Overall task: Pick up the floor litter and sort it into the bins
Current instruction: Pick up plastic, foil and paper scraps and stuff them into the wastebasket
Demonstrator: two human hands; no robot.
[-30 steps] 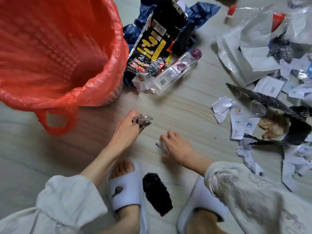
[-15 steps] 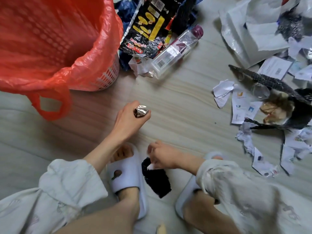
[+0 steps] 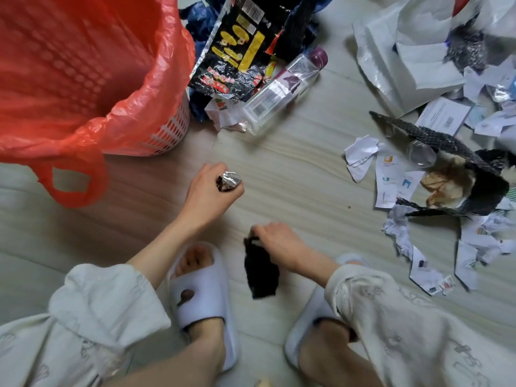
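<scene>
My left hand grips a crumpled silver foil wrapper above the floor, right of the bin. The bin is a white basket lined with a red plastic bag, at the upper left. My right hand pinches the top of a black scrap that lies between my two white slippers. I cannot tell whether a small white piece is also in that hand.
A clear plastic bottle with a purple cap and a black snack bag lie beside the bin. Torn white papers, a black mesh bag and white plastic bags are strewn at the right.
My right hand drew back from a white scrap on the floor to the black scrap between my slippers and took hold of it. My left hand keeps the foil wrapper.
</scene>
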